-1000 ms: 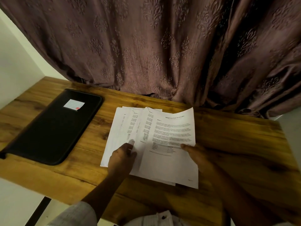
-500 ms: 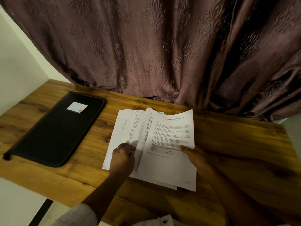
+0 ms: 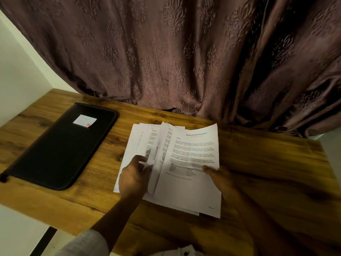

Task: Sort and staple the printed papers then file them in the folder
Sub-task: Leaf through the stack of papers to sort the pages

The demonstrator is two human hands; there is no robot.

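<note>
Loosely fanned, the printed papers (image 3: pixel 188 163) overlap unevenly.

Wooden table (image 3: pixel 267 163) — black folder (image 3: pixel 60 150), fanned, seemingly loose papers (image 3: pixel 186 183).

The papers (image 3: pixel 184 189) are white printed sheets fanned in an overlapping pile mid-worktop (image 3: pixel 267 163). The top sheet lies rightmost, with a heading and text, its far edge curling up. The folder (image 3: pixel 60 150) is black, closed and flat, left of them and apart, with 1 white label (image 3: pixel 84 121) near its far end.
</note>
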